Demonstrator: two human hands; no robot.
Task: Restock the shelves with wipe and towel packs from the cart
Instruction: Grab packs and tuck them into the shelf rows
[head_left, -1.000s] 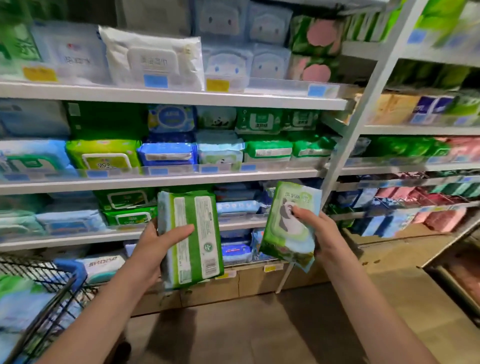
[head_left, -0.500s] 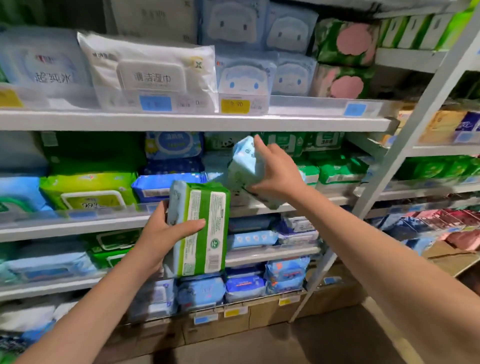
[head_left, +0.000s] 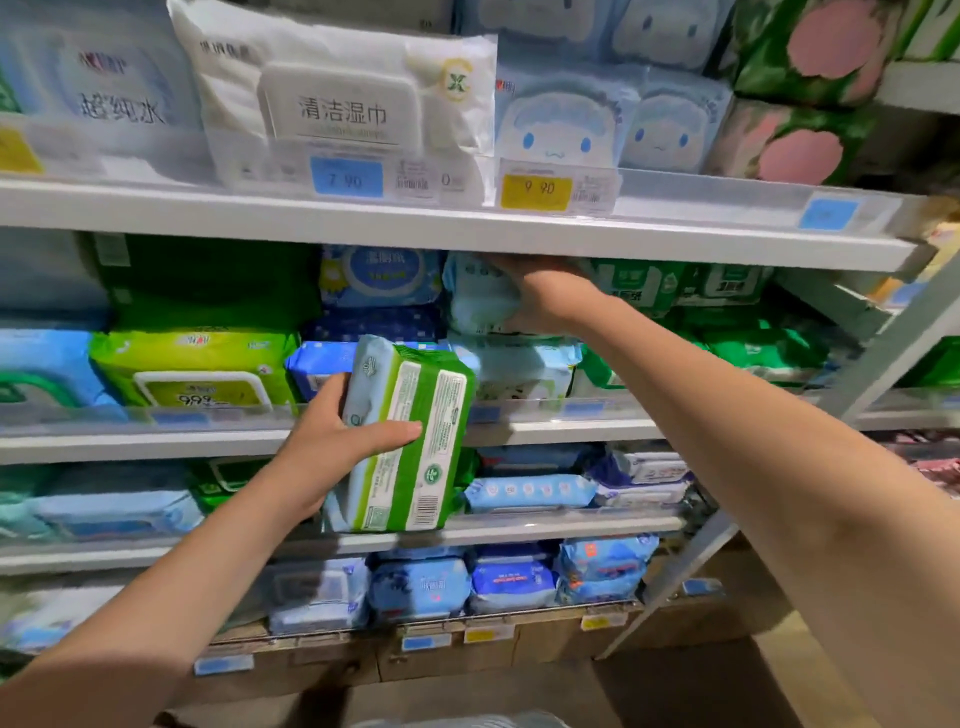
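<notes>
Left hand (head_left: 332, 441) — grip closed round green-and-white wipe pack (head_left: 410, 436), held upright in front of mid shelves, thumb across its label side. Right hand (head_left: 545, 293) — grip on pale blue pack (head_left: 480, 296), pressed into stack just under upper shelf board (head_left: 467, 228), atop other packs, beside blue round-label pack (head_left: 382, 275). White wipe pack (head_left: 337, 98) w/ blue price tag (head_left: 346, 177) on shelf above.

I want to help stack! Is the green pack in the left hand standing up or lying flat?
Standing up, tilted a little. The green pack rests on its short end in the left hand, barcode at the bottom.
</notes>
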